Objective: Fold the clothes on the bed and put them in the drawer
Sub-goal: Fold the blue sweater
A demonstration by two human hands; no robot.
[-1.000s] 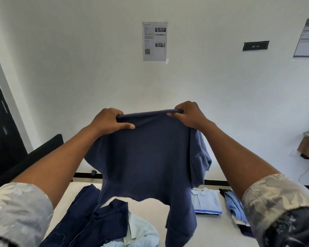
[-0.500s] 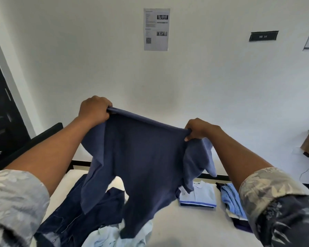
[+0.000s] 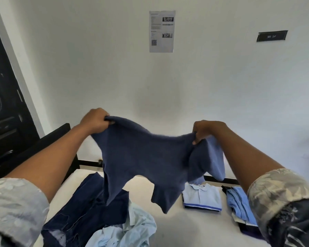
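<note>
I hold a dark blue knitted short-sleeved shirt (image 3: 146, 157) up in the air above the white-sheeted bed (image 3: 191, 227), stretched between both hands. My left hand (image 3: 95, 120) is curled round one upper corner of the cloth, fingers bunched over the edge. My right hand (image 3: 206, 130) sits lower and well apart from it, pinching the other corner between thumb and fingers, with one sleeve drooping just beneath. The top edge sags between my two grips, and the lower part hangs loose, its hem clear of the sheet.

Under the shirt, on the left side of the bed, dark indigo denim jeans (image 3: 86, 207) lie spread out, and a crumpled pale blue shirt (image 3: 128, 232) lies beside them. Further right lies a folded light blue polo shirt with a striped hem (image 3: 201, 196), and beside it a stack of folded blue garments (image 3: 239, 204), partly hidden by my right sleeve, so I cannot tell how many.
</note>
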